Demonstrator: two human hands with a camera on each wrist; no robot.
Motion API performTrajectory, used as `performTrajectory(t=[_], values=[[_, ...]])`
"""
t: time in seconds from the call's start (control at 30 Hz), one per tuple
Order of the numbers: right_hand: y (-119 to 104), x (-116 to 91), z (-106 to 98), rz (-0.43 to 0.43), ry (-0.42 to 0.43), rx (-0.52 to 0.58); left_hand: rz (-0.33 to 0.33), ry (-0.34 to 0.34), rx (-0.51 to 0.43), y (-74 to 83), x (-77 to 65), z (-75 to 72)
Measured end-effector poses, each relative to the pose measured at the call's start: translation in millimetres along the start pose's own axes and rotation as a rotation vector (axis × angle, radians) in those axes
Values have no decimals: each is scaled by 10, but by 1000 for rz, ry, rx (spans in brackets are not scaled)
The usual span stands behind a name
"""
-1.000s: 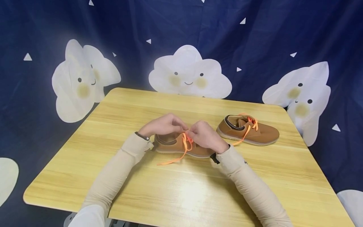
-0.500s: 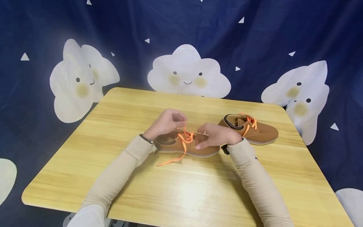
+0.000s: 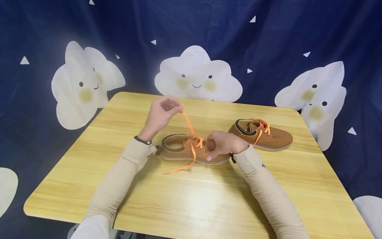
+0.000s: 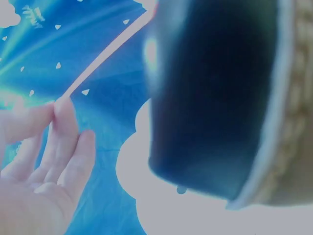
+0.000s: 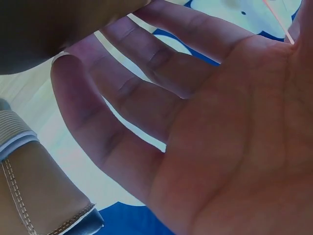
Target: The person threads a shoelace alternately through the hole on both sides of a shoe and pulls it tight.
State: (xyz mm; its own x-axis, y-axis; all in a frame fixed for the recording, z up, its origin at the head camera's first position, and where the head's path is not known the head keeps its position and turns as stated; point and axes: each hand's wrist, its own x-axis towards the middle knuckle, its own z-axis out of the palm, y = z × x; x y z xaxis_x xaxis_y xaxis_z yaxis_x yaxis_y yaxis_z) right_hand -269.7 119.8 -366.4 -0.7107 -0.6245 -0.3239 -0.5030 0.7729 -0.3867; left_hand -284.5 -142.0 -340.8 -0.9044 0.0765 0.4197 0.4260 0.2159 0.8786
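My left hand [image 3: 160,114] is raised beyond the near brown shoe [image 3: 176,153] and pinches one end of its orange shoelace [image 3: 188,123] between thumb and fingertips. The lace runs taut down to the eyelets, also in the left wrist view, where my left hand [image 4: 44,161] holds it beside the shoe's dark opening [image 4: 215,98]. My right hand [image 3: 228,143] grips the front of the same shoe, thumb on the near side, fingers across the toe. In the right wrist view my fingers [image 5: 146,54] reach the shoe's side [image 5: 63,24]. The other lace end [image 3: 180,169] trails loose on the table.
A matching brown shoe [image 3: 277,139] with its orange lace tied in loops stands behind and right of my right hand. Both shoes point right on the wooden table [image 3: 125,199]. A dark blue curtain [image 3: 137,20] with white clouds hangs behind the table.
My left hand has risen away to the upper left, pulling the lace end taut. The loops at the eyelets have shrunk. My right hand has left the laces and moved right onto the toe.
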Motion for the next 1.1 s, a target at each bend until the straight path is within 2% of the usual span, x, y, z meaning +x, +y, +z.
performTrajectory(t=[0.13,0.23,0.3,0.37,0.43,0.5,0.57,0.63,0.7,0.8,0.9,1.0,1.1], values=[[1,4,-6,11,-2,3,26,103,-106,11,44,-83],[-3,8,-22,17,-2,1,49,192,-145,-38,98,-188],[-1,8,-29,21,4,-2,33,231,-87,-137,135,-261],[1,7,-30,24,9,-1,-26,220,56,-282,161,-320],[1,2,-24,26,11,0,-107,146,266,-440,165,-354],[0,-1,-15,29,10,5,-192,14,500,-584,153,-368],[-4,-7,-6,37,12,3,-255,-140,652,-676,134,-361],[-4,-7,3,42,13,0,-291,-299,747,-720,106,-341],[-5,-5,9,47,15,-4,-264,-446,763,-725,82,-308],[-9,-9,3,46,10,-9,-134,-596,722,-653,49,-228],[-15,-8,-5,46,4,-13,-5,-681,605,-531,14,-117],[-22,-9,-9,47,4,-16,51,-757,493,-419,-24,5],[-26,-10,-2,43,9,-9,84,-822,454,-361,-57,99]])
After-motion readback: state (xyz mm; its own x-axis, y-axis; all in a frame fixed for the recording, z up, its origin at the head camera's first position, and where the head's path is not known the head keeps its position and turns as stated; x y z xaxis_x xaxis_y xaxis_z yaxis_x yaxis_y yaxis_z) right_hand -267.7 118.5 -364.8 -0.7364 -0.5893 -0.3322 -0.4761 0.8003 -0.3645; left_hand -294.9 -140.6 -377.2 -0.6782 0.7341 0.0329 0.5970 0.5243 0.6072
